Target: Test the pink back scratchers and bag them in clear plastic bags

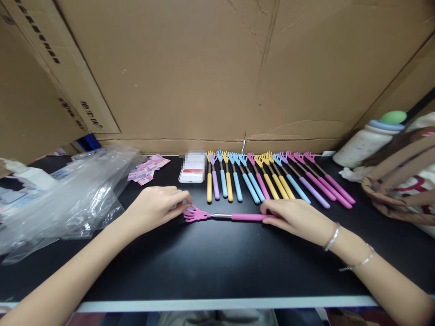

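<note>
While both forearms reach in over the near edge of the black tabletop (217,262), the hands meet on a single pink back scratcher (224,216) lying crosswise, roughly midway between the near and far edges. The right hand (295,217) has its fingers curled down over the end of the pink handle, thumb side toward the shaft, gripping it against the surface; two thin bracelets (346,249) sit on that wrist. The left hand (156,206) is loosely closed, its fingertips (185,201) pinching or touching the claw-shaped head at the scratcher's other end; whether they truly clamp it cannot be told.

Just beyond the hands, a row of back scratchers (272,181) in yellow, purple, blue and pink lies side by side, heads toward the far edge. Left of that row lies a small white box (192,171), then a scatter of pink stickers (147,170). Crumpled clear plastic bags (68,194) cover the left side. At the right edge sits a woven basket (397,181), with a white bottle (367,140) behind it. Cardboard sheets (217,68) wall in the far edge.
</note>
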{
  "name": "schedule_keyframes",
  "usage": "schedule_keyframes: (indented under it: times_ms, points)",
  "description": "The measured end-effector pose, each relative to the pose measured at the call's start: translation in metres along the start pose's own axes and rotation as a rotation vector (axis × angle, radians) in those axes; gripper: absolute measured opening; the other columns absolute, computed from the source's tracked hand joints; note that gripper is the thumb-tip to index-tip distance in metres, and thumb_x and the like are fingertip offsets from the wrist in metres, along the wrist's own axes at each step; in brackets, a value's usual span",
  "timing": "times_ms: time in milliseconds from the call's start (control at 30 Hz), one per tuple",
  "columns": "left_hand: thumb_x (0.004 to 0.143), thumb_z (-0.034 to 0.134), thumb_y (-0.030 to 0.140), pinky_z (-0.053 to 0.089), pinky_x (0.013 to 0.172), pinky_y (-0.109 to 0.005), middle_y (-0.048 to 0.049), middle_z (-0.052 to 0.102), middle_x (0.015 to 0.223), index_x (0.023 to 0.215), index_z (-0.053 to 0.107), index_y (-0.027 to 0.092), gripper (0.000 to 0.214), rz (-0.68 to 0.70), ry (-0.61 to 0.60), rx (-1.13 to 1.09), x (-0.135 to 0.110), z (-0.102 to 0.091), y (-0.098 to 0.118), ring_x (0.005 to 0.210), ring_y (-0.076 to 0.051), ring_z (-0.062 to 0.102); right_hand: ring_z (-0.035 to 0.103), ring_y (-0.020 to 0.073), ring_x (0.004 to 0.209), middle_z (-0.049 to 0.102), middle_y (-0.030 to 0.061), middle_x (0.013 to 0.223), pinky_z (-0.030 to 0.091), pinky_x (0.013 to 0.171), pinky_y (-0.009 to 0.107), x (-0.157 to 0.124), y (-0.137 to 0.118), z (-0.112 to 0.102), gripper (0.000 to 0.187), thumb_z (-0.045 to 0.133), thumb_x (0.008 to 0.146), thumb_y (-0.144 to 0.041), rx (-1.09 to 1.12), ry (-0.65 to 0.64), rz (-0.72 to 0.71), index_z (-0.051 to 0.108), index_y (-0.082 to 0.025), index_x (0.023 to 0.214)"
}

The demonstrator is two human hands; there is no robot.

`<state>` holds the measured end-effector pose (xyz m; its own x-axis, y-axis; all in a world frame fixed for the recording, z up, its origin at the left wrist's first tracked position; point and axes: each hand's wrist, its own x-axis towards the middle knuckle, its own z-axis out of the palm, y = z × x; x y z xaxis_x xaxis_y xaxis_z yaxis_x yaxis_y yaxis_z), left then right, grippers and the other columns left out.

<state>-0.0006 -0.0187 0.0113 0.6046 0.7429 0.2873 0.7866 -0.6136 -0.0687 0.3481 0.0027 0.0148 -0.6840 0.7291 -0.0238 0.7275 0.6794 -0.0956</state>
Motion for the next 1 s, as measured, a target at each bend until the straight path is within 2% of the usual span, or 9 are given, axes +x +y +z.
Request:
schedule_keyframes:
  times_ms: [200, 400, 767, 1000]
  points:
    - [0.091, 0.040, 0.028, 0.035, 0.057, -0.020, 0.0024, 0.065, 0.078, 0.085, 0.059, 0.025, 0.020, -0.094, -0.043, 0.029, -0.002, -0.002, -0.008, 0.068, -0.012, 0.060, 0.062, 0.0171, 0.070, 0.065, 0.0003, 0.080, 0.040, 0.062, 0.027, 0.000, 0.001, 0.001, 0.018, 0.043, 0.091, -0.038, -0.002, -0.002, -0.002, 0.053, -0.023, 0.088]
    - [0.089, 0.041, 0.030, 0.033, 0.053, -0.020, 0.0037, 0.062, 0.069, 0.083, 0.058, 0.025, 0.019, -0.112, -0.102, -0.020, -0.001, 0.001, -0.008, 0.060, -0.010, 0.057, 0.062, 0.0174, 0.070, 0.066, 0.0009, 0.079, 0.041, 0.061, 0.027, 0.000, 0.001, 0.000, 0.021, 0.041, 0.091, -0.039, 0.004, 0.006, 0.000, 0.054, -0.023, 0.087]
    - [0.087, 0.044, 0.025, 0.031, 0.053, -0.019, 0.0045, 0.062, 0.068, 0.083, 0.055, 0.024, 0.012, -0.096, -0.107, -0.056, -0.001, 0.005, -0.007, 0.059, -0.010, 0.055, 0.063, 0.0180, 0.072, 0.066, 0.0008, 0.081, 0.040, 0.062, 0.027, -0.001, 0.002, 0.001, 0.020, 0.042, 0.092, -0.039, -0.011, -0.005, 0.007, 0.054, -0.024, 0.088]
    - [0.087, 0.040, 0.017, 0.036, 0.060, -0.019, 0.0032, 0.063, 0.080, 0.087, 0.055, 0.023, 0.016, -0.041, -0.078, -0.048, -0.003, 0.008, -0.010, 0.073, -0.010, 0.058, 0.062, 0.0172, 0.072, 0.066, 0.0000, 0.081, 0.039, 0.062, 0.026, -0.001, 0.004, 0.002, 0.019, 0.043, 0.092, -0.039, -0.010, 0.005, 0.001, 0.053, -0.024, 0.088]
